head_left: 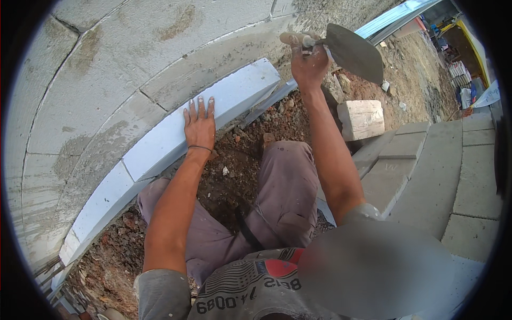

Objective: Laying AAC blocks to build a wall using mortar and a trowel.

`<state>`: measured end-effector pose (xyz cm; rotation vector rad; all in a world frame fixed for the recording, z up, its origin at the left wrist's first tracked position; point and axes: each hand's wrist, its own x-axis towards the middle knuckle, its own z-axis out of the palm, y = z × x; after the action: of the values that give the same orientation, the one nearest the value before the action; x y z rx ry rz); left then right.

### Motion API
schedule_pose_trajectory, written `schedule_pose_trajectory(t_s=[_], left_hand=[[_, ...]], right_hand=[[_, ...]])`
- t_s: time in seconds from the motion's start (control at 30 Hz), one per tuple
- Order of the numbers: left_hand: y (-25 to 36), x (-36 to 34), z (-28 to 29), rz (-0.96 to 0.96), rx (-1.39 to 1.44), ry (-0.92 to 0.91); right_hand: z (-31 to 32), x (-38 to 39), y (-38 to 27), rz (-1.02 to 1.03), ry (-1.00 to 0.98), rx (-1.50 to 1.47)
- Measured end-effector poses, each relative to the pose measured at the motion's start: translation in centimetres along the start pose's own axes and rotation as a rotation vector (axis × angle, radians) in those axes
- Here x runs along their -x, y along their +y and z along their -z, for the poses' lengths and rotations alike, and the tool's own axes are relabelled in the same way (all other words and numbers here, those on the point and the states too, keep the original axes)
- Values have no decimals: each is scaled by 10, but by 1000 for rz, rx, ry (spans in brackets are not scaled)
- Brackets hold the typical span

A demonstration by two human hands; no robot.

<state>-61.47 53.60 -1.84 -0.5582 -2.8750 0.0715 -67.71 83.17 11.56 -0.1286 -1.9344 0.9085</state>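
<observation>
The right hand [309, 64] is closed tight around the wooden handle of a trowel [352, 52], raised above the rubble with the grey blade pointing off to the right and tilted. The left hand [199, 127] holds nothing: it lies flat, fingers spread and straight, palm down on the top of a long white block [213, 114] (a thin band sits around that wrist). The block is the latest one in a low white row [101, 205] that runs along the foot of a grey block wall [106, 69], whose joints show smears of mortar. Between the row and the person's knees is a strip of red-brown rubble [250, 138]. Just to the right of the raised arm a loose pale block [361, 118] rests on the rubble, and beyond it lie grey paving slabs [426, 160].
</observation>
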Motion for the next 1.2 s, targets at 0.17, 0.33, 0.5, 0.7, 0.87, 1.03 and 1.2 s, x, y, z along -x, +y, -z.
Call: schedule_pose_trajectory(t_s=[0.17,0.33,0.5,0.7,0.87,1.03,1.2], left_hand=[[0,-11,0,5,-8,-5],[-3,-2,0,1,14,-38],[-2,-4,0,3,-54,-18],[-6,3,-6,17,-16,-15],[-3,-8,1,15,-23,13],[-6,-6,0,18,-1,15],[1,-4,5,10,32,2]], right_hand=[[-24,29,50,73,-441,67],[-26,11,36,-85,-423,93],[-36,7,29,148,-152,124],[-46,29,35,-36,-387,137],[-45,20,38,14,-244,141],[-49,11,34,-43,-502,129],[-41,27,39,64,-359,134]])
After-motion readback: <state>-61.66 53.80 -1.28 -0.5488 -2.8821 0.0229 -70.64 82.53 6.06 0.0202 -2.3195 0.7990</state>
